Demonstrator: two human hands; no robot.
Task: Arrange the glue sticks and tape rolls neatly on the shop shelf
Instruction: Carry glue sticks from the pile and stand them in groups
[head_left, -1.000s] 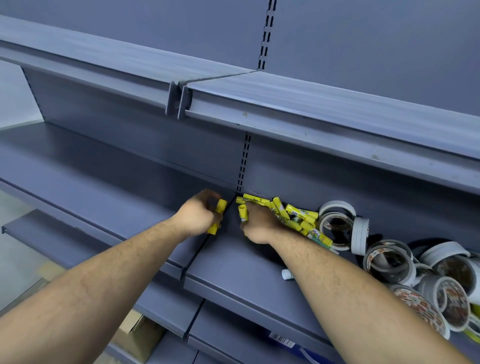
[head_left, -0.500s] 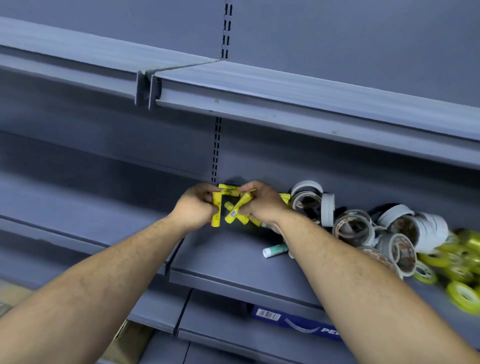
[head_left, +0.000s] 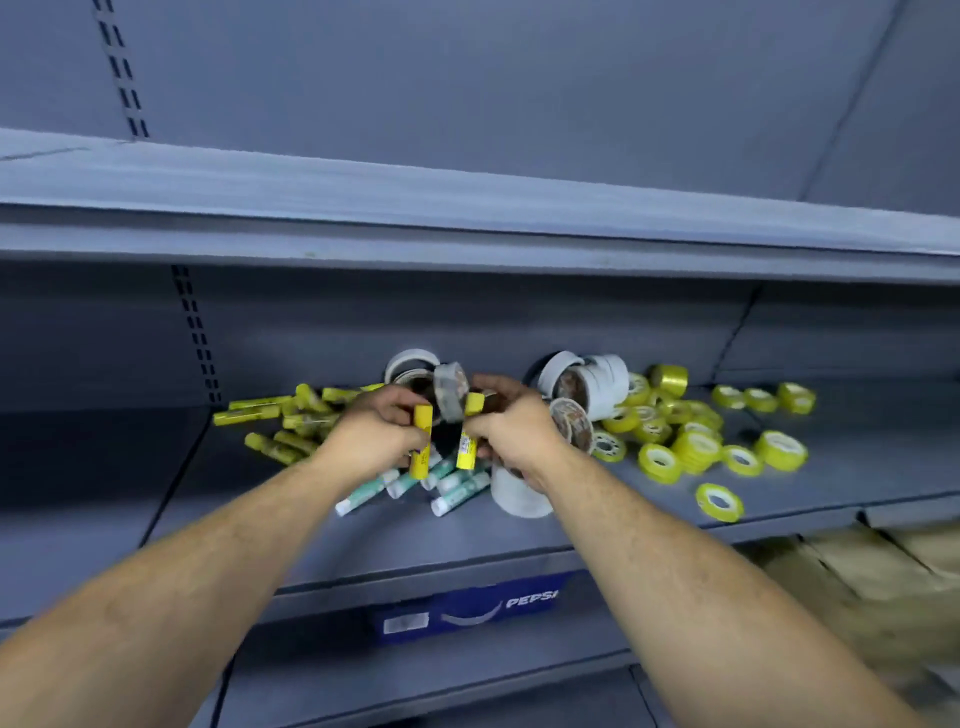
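Note:
My left hand (head_left: 374, 436) grips an upright yellow glue stick (head_left: 421, 441) above the grey shelf (head_left: 260, 525). Beside it, my right hand (head_left: 511, 431) holds a second yellow glue stick (head_left: 467, 447). A heap of yellow glue sticks (head_left: 280, 421) lies to the left. Below my hands lie several white and green glue sticks (head_left: 460, 496). White tape rolls (head_left: 597, 379) are piled behind and to the right. Small yellow tape rolls (head_left: 691, 441) are scattered further right.
The upper shelf (head_left: 467, 228) overhangs the working shelf. A blue Pepsi label (head_left: 467, 608) sits on the shelf below. Brown cartons (head_left: 857, 571) lie at the lower right. Bare shelf surface (head_left: 78, 467) stretches to the left of the glue sticks.
The view has swung right, revealing the yellow tape rolls. Both hands moved right from the yellow pile, each holding a yellow glue stick over the white and green sticks.

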